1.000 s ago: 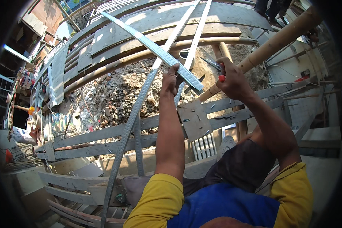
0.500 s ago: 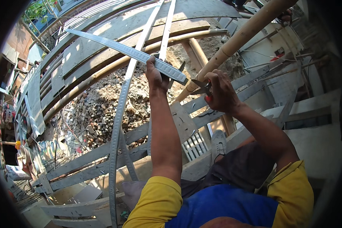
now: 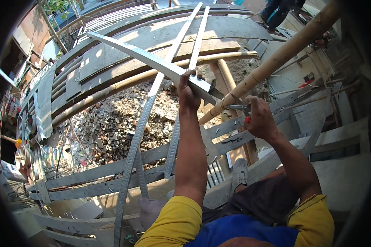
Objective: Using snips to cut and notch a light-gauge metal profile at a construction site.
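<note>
My left hand (image 3: 188, 94) is closed round a long silvery metal channel (image 3: 146, 55) near its near end. The channel stretches away to the far left with a smooth face showing. In my right hand (image 3: 261, 118) is a pair of tin snips (image 3: 237, 107) with a bit of red handle visible. The snips' blades stand apart, just right of the channel's cut end and not seen to touch it. My fingers hide most of the snips' handles.
Two more metal strips, a long dimpled one (image 3: 132, 152) and a shorter one (image 3: 199, 39), slope across the wooden planks (image 3: 123, 53). A thick bamboo pole (image 3: 272, 61) slants up at right. Rubble (image 3: 115, 136) lies below a plank rail (image 3: 90, 193). Another person's legs (image 3: 276, 14) show at far right.
The channel has been turned in my left hand, so a smooth face shows instead of the dimpled one. Both hands appear farther right and lower, while the whole view has shifted too.
</note>
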`<state>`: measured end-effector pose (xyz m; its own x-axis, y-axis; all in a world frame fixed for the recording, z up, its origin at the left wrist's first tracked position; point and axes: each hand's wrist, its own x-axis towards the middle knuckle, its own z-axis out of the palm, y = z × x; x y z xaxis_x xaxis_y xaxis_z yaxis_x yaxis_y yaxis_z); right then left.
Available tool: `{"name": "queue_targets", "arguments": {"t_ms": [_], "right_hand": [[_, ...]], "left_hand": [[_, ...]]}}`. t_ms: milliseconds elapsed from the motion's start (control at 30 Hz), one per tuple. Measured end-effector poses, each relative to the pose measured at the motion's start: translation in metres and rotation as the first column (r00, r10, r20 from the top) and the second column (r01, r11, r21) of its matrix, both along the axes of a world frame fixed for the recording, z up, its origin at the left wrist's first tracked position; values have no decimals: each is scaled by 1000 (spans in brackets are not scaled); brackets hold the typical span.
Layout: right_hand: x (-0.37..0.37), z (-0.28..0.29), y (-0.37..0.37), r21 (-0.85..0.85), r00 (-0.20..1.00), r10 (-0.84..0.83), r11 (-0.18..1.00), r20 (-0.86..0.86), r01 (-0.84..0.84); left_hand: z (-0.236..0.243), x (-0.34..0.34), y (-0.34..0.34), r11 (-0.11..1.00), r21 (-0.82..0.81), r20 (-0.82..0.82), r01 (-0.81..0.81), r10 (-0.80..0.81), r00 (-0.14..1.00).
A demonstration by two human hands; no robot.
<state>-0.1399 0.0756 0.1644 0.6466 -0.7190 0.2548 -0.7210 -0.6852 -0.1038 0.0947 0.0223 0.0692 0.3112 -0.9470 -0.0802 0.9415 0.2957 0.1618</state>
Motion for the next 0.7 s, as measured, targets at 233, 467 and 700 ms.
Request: {"name": "queue_targets", "arguments": {"t_ms": [233, 467, 700], "right_hand": [[6, 23, -2, -85, 997, -15, 996, 75, 22], [22, 34, 4, -122, 991, 70, 991, 114, -56], [34, 40, 7, -126, 980, 159, 982, 117, -144]], "left_hand": [[-6, 3, 5, 968, 249, 120, -27, -4, 993], [-26, -9, -2, 834, 483, 477, -267, 5, 879], [-33, 23, 25, 883, 439, 483, -169, -73, 873]]}}
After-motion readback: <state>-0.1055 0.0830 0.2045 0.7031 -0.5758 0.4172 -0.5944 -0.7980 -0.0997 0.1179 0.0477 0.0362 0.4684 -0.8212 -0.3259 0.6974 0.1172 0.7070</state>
